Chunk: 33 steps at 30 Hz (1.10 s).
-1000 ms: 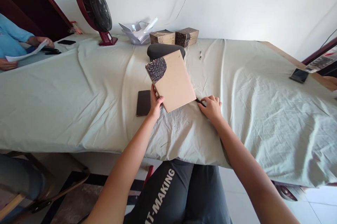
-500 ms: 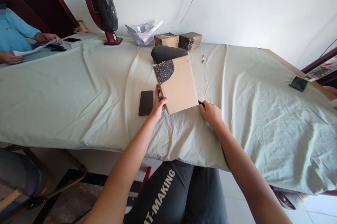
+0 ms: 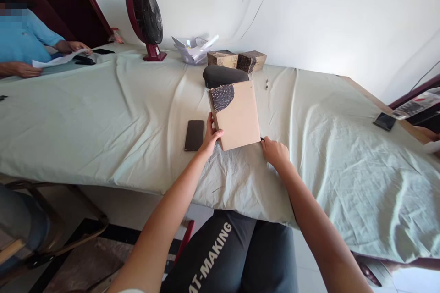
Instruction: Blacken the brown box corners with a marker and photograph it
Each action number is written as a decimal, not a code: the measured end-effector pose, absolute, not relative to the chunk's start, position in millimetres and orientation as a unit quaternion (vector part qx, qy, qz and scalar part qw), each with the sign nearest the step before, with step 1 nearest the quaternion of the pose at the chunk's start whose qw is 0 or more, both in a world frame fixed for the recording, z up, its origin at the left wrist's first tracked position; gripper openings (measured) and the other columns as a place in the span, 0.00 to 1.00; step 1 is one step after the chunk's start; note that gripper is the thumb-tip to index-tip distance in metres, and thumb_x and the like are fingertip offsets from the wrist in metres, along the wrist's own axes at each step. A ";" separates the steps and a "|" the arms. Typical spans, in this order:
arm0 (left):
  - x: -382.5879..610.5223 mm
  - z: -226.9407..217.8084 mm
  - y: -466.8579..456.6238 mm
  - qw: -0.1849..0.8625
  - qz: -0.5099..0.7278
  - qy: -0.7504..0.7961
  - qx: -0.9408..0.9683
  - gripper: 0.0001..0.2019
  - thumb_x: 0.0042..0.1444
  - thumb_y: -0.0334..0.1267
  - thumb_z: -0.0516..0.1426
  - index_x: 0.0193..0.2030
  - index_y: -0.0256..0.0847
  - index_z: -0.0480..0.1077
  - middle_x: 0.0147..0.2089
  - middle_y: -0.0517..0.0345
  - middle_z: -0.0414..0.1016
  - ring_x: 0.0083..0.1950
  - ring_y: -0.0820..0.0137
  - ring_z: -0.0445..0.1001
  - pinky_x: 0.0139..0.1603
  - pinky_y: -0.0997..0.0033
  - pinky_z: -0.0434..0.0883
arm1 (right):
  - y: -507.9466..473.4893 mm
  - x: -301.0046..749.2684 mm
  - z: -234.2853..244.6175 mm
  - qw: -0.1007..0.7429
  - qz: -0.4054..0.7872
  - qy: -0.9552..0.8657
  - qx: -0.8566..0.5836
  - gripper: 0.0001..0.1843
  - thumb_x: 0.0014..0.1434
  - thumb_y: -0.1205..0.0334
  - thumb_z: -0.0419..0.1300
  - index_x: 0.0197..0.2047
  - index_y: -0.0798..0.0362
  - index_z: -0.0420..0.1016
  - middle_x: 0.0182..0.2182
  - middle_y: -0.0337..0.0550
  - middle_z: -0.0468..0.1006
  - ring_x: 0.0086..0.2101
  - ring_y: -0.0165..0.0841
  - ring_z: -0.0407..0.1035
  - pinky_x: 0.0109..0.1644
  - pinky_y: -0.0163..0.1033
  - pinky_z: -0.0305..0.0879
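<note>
A flat tan cardboard box (image 3: 240, 121), with a dark scribbled patch at its upper left corner, is tilted up above the cloth. My left hand (image 3: 211, 136) grips its left edge, thumb on the front face and fingers behind. My right hand (image 3: 275, 152) is closed around a slim black tool (image 3: 262, 139) whose tip meets the box's lower right corner; most of the tool is hidden, so its kind is unclear. Just left of my left hand lies a dark smartphone (image 3: 194, 135). Behind the box sits a black zip case (image 3: 225, 75).
Two patterned boxes (image 3: 252, 61) and a clear plastic basket (image 3: 192, 54) of papers stand by the wall, beside a maroon fan (image 3: 146, 22). A small marker (image 3: 267, 84) and another phone (image 3: 384, 121) lie rightward. At far left a person in blue (image 3: 20, 38) holds papers.
The whole view has shifted slightly, with the scene sitting a little to the right on the left side. Both hands keep their holds; the box looks slightly more upright.
</note>
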<state>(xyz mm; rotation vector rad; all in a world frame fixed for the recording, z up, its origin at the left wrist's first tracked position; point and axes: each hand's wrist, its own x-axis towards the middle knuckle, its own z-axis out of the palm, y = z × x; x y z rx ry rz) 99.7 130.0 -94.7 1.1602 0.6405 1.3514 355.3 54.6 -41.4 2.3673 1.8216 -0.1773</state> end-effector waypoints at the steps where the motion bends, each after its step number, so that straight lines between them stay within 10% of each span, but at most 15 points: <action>1: 99.6 -95.0 130.2 0.586 0.580 0.272 0.496 0.57 0.50 0.58 0.69 0.83 0.59 0.47 0.82 0.50 0.55 0.73 0.47 0.68 0.69 0.50 0.72 | 54.2 355.4 -41.7 0.076 -0.059 0.607 0.789 0.25 0.81 0.53 0.39 0.58 0.55 0.74 0.50 0.62 0.86 0.51 0.54 0.83 0.48 0.50 0.73; 16: 104.3 -101.3 137.4 0.589 0.561 0.272 0.514 0.64 0.47 0.62 0.70 0.85 0.60 0.39 0.87 0.49 0.42 0.77 0.42 0.64 0.77 0.41 0.64 | 11.9 361.2 -38.8 0.035 -0.081 0.580 0.810 0.27 0.79 0.54 0.43 0.66 0.58 0.74 0.46 0.63 0.86 0.46 0.55 0.83 0.46 0.51 0.72; 19: 107.8 -101.2 137.0 0.573 0.567 0.291 0.515 0.66 0.45 0.62 0.71 0.85 0.54 0.40 0.86 0.42 0.42 0.80 0.39 0.58 0.80 0.39 0.59 | -18.9 378.7 -28.3 -0.118 -0.167 0.598 0.775 0.32 0.74 0.59 0.50 0.79 0.49 0.64 0.39 0.50 0.86 0.32 0.42 0.80 0.40 0.46 0.72; 24: 106.1 -94.9 127.5 0.520 0.585 0.280 0.555 0.58 0.54 0.63 0.67 0.85 0.49 0.46 0.83 0.40 0.47 0.84 0.39 0.50 0.83 0.38 0.51 | -33.6 376.3 17.2 -0.430 -0.427 0.534 0.590 0.29 0.66 0.46 0.64 0.66 0.48 0.80 0.32 0.44 0.84 0.18 0.32 0.69 0.23 0.41 0.65; 29: 97.2 -87.8 120.2 0.465 0.602 0.237 0.604 0.52 0.61 0.65 0.62 0.84 0.50 0.46 0.83 0.41 0.50 0.84 0.41 0.50 0.84 0.38 0.49 | 5.5 334.3 69.2 -0.505 -0.512 0.554 0.420 0.11 0.65 0.46 0.66 0.49 0.34 0.84 0.28 0.34 0.82 0.09 0.20 0.42 0.13 0.35 0.39; 33: 91.8 -85.5 119.4 0.405 0.601 0.277 0.630 0.54 0.58 0.67 0.65 0.84 0.52 0.47 0.80 0.41 0.52 0.83 0.40 0.50 0.83 0.36 0.50 | 49.3 298.7 98.4 -0.563 -0.516 0.553 0.333 0.09 0.63 0.46 0.65 0.47 0.33 0.81 0.34 0.33 0.85 0.11 0.22 0.47 0.15 0.36 0.46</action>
